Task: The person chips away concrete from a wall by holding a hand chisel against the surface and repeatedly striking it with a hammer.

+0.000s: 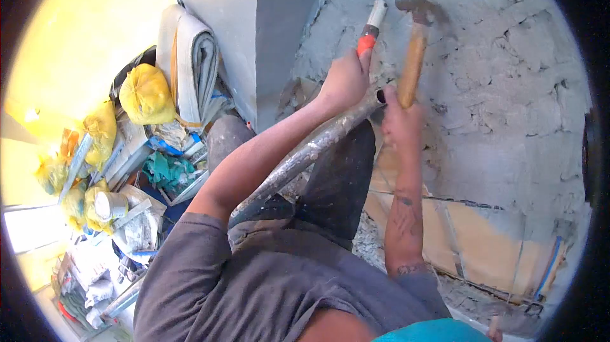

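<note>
My left hand (346, 81) is wrapped round a tool with a red-orange grip (366, 43) and a whitish upper end, which points up toward the rough grey wall (483, 88). To its right, my right hand (402, 120) grips the lower end of a hammer's wooden handle (413, 66). The dark hammer head (416, 6) is raised at the top, slightly blurred, to the right of the other tool's tip. A gap separates the two tools. Between my arms, a speckled pole (305, 158) runs diagonally, its dark open end near my right hand.
Yellow bags (146, 94), a rolled grey mat (190, 56), a white bucket (111, 205) and mixed debris lie at the left. A smooth pale wall corner (257, 37) stands beside the mat. Tan panels (470, 234) are at the lower right.
</note>
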Demonstrator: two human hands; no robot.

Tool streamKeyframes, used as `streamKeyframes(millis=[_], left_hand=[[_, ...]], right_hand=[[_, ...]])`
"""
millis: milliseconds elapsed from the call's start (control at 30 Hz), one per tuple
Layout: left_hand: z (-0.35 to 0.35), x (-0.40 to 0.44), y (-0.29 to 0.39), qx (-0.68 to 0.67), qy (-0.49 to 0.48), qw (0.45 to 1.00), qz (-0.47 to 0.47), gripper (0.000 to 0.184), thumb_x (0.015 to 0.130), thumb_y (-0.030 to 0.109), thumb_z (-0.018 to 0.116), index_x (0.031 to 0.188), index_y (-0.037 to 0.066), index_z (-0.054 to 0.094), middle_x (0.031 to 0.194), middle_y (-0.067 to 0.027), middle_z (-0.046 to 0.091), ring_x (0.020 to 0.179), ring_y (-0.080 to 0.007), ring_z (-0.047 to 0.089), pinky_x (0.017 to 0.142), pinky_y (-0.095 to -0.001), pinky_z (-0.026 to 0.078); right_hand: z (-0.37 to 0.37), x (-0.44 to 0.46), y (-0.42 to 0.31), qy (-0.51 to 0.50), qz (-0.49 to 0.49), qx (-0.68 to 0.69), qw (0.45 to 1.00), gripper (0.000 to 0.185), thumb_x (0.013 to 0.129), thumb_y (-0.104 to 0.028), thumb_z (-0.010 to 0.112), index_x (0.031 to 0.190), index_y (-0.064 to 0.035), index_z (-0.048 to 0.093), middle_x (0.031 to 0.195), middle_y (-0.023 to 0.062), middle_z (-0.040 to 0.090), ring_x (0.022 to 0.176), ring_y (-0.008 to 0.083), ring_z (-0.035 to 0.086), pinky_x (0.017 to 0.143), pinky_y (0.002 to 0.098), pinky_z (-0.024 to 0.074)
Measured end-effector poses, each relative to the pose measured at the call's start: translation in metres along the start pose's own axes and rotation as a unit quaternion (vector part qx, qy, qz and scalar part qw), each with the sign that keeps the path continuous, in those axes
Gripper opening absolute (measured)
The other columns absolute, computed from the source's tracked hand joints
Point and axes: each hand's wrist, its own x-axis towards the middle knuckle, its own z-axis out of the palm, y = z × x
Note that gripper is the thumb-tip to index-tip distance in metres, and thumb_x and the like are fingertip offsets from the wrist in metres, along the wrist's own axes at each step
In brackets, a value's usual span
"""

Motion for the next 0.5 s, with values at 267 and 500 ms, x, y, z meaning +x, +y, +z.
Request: streamKeyframes(millis=[267,500], left_hand=[[-0.019,-0.004,-0.005,-0.129,-0.108,0.981,-0.097,0.046,0.100,0.042,0.044,0.090,-0.002,0.051,0.067,-0.0137,0.058,0.051,-0.0265,0.062,0.048,-0.0405,0.049],[-0.003,-0.007,-0.007,-0.124,-0.083,0.986,-0.068,0.042,0.100,0.041,0.044,0.089,0.000,0.048,0.063,-0.0060,0.052,0.045,-0.0162,0.054,0.040,-0.0350,0.044]], right_hand=[[-0.051,-0.034,-0.075,0.110,-0.313,0.297,0.896,0.034,0.093,-0.035,0.064,0.073,-0.0110,0.051,0.056,-0.0012,0.047,0.049,0.0074,0.046,0.041,0.0248,0.0342],[0.004,-0.006,-0.013,0.078,-0.072,0.025,0.994,0.036,0.092,-0.030,0.064,0.063,-0.0108,0.053,0.054,-0.0018,0.049,0.045,0.0102,0.047,0.042,0.0271,0.0367]])
